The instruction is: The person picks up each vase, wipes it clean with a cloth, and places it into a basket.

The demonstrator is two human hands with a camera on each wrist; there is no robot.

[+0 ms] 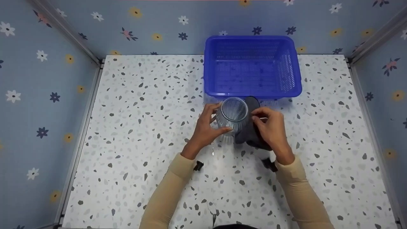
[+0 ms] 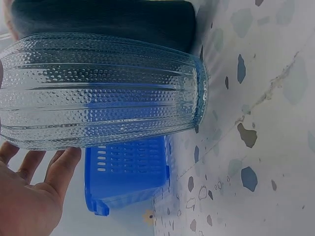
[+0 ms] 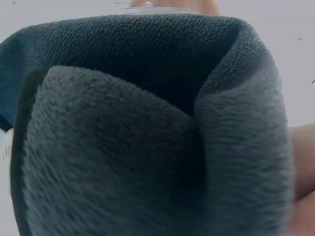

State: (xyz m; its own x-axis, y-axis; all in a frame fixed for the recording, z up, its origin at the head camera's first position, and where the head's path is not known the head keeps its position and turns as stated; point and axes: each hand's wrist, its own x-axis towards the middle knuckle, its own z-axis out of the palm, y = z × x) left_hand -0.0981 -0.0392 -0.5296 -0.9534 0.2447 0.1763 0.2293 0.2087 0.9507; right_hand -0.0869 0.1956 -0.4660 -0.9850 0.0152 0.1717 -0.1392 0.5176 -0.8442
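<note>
A clear ribbed glass jar (image 1: 226, 123) stands with its round mouth up, in front of the blue basket. My left hand (image 1: 204, 128) holds it from the left, thumb on the near side and fingers on the far side. Its dimpled glass wall (image 2: 113, 93) fills much of the left wrist view, base close to the tabletop. My right hand (image 1: 272, 125) pinches a dark grey cloth (image 1: 257, 136) beside the jar's right side. In the right wrist view the fuzzy cloth (image 3: 108, 147) hangs in folds and hides most of the right hand.
A blue plastic basket (image 1: 252, 94) with slotted walls stands at the back, just behind the jar and cloth. The speckled white tabletop (image 1: 143, 127) is bounded by flower-patterned panels (image 1: 165, 25) at the back and both sides.
</note>
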